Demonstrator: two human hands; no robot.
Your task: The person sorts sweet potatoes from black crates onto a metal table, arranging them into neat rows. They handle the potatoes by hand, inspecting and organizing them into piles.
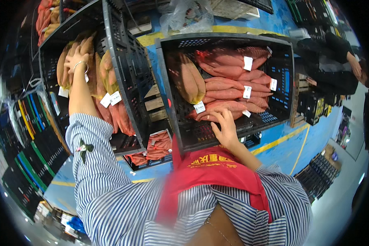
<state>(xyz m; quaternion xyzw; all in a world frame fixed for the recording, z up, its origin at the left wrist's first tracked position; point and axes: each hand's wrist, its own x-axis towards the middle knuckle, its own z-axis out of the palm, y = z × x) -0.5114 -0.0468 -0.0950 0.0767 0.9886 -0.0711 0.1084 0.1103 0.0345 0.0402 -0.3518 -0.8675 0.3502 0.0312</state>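
My left hand (77,60), with a bracelet at the wrist, reaches into the left black plastic crate (110,37) and lies spread on a yellow net bag of sweet potatoes (87,47). Whether its fingers grip the net cannot be told. Another yellow net bag (108,73) and red net bags of sweet potatoes (122,118) lie beside it, with white tags. My right hand (225,127) touches the near edge of a red net bag (224,106) in the right black crate (169,92). That crate also holds a yellow net bag (187,78) and several red ones (224,87).
Below and between the crates stands a lower crate of red bags (158,147). Clear plastic wrap (187,18) lies beyond the right crate. Stacked crates (27,144) stand at far left. A person in dark clothes (329,64) is at the right, near pallets and crates.
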